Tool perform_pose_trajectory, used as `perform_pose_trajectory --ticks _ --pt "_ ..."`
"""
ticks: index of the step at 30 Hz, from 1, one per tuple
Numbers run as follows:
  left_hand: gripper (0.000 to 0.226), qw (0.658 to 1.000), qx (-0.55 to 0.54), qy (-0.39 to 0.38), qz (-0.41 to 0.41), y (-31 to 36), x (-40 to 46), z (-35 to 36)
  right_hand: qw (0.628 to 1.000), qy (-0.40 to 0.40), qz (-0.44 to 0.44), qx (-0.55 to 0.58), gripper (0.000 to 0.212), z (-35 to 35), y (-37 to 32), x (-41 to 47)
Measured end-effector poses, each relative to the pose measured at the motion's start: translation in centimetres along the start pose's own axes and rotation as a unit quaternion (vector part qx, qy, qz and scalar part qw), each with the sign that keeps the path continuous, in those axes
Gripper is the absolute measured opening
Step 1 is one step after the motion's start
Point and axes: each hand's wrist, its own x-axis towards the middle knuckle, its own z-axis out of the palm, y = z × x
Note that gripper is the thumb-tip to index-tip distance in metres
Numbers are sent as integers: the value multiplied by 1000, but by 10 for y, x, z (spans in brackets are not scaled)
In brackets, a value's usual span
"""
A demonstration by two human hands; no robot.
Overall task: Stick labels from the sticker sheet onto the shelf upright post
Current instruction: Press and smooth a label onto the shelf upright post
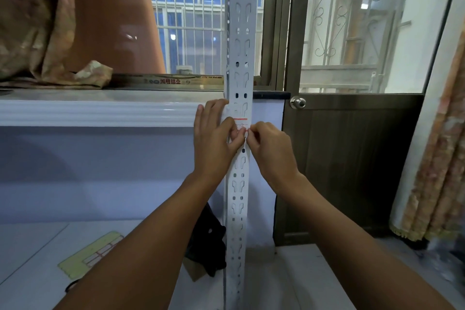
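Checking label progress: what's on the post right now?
A white label with red lines sits on the post at hand height. The left hand and right hand cover its lower part, so the rest is hidden.

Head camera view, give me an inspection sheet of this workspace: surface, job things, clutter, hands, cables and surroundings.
Surface: pale floor, with the post standing on it.
Job's things: white slotted post upright; a red-lined label on it at hand height; yellowish sticker sheet lying on the floor to the left, with labels left on it.
Clutter: black object on the floor behind the post; what it is cannot be told.
Hands: left hand grips the post's edge; right hand pinches the label's right end against the post.
Cables: nothing seen.
Surroundings: white ledge, barred window, brown door with knob, curtain at right.
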Motion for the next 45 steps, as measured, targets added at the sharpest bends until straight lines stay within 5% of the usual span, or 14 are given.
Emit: perform_pose_trajectory --ticks 4,9,16,25,33,39,45 --pt "31 1000 1 5 0 1 0 1 991 -50 -41 -115 26 -10 -4 9" --pt "31 1000 1 6 4 -1 0 1 960 -101 -96 -241 3 -24 -18 17" --pt "31 1000 4 3 -15 2 0 3 937 -174 -121 -279 14 -25 -22 16" --pt "29 1000 16 20 -3 1 0 3 991 -80 -1 -108 21 -14 -24 11" --pt "31 1000 21 10 -4 3 1 1 997 -57 55 5 30 -13 -25 13" --pt "31 999 6 -31 3 -2 3 -11 987 -66 143 -39 23 -8 5 -5" --pt "30 1000 5 -19 2 0 1 -7 973 -46 213 74 34 -2 10 -33"
